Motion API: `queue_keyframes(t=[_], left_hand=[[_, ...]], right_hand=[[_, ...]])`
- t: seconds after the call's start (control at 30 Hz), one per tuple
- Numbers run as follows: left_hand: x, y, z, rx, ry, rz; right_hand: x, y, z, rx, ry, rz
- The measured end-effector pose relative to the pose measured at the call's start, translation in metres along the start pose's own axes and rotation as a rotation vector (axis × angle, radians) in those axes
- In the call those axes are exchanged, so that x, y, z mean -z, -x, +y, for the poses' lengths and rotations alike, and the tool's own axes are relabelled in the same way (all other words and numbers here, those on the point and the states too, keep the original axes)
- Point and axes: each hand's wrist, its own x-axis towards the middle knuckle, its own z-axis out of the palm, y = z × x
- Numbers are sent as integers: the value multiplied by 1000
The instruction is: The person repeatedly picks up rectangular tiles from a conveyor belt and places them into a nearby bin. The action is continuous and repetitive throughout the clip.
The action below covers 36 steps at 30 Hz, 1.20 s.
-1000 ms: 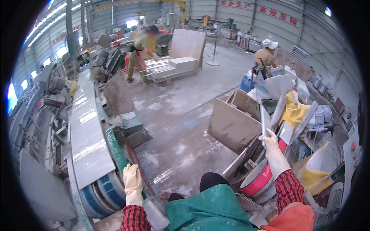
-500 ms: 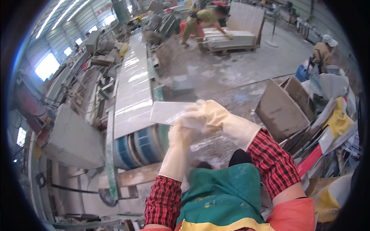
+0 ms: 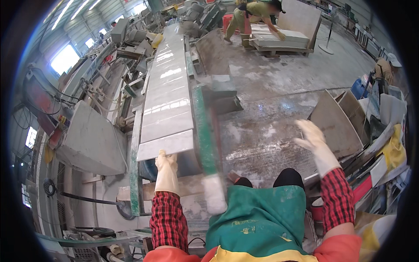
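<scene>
My left hand [image 3: 166, 165], in a cream rubber glove, grips the near edge of a pale stone tile [image 3: 166, 145]. The thumb lies on top of the edge; the other fingers are partly hidden. This tile rests at the near end of a conveyor [image 3: 171, 78] carrying a line of wet, shiny tiles, and it overhangs the roller [image 3: 185, 161]. My right hand [image 3: 312, 137], gloved alike, is raised out to the right over the floor. Its fingers are spread and nothing is in them.
A green rail [image 3: 204, 131] flanks the conveyor, with a white block [image 3: 214, 194] by its near end. Slabs [image 3: 336, 124] lean at right beside offcuts. A big stone block [image 3: 94, 142] stands left. A co-worker [image 3: 253, 22] bends over stacked slabs [image 3: 281, 39].
Both hands held a tile in front of me before. My right hand has let go and moved right; my left has moved left to the tile at the conveyor's end. The view has shifted.
</scene>
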Motion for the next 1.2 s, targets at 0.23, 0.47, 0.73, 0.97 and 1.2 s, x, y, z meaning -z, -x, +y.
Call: queue_keyframes(t=[0.23, 0.47, 0.73, 0.97, 1.2], left_hand=[[-22, 8, -26, -76, -88, 147], [-20, -4, -22, -108, -139, 82], [-39, 20, -27, -135, -52, 106], [-40, 20, -29, -142, -61, 128], [-40, 18, -29, -170, -64, 73]], right_hand=[[10, 259, 167, -668, 323, 100], [-14, 329, 151, -1026, 424, 98], [-23, 341, 152, -903, 395, 256], [-26, 341, 141, -906, 405, 273], [-28, 337, 131, -911, 400, 274]])
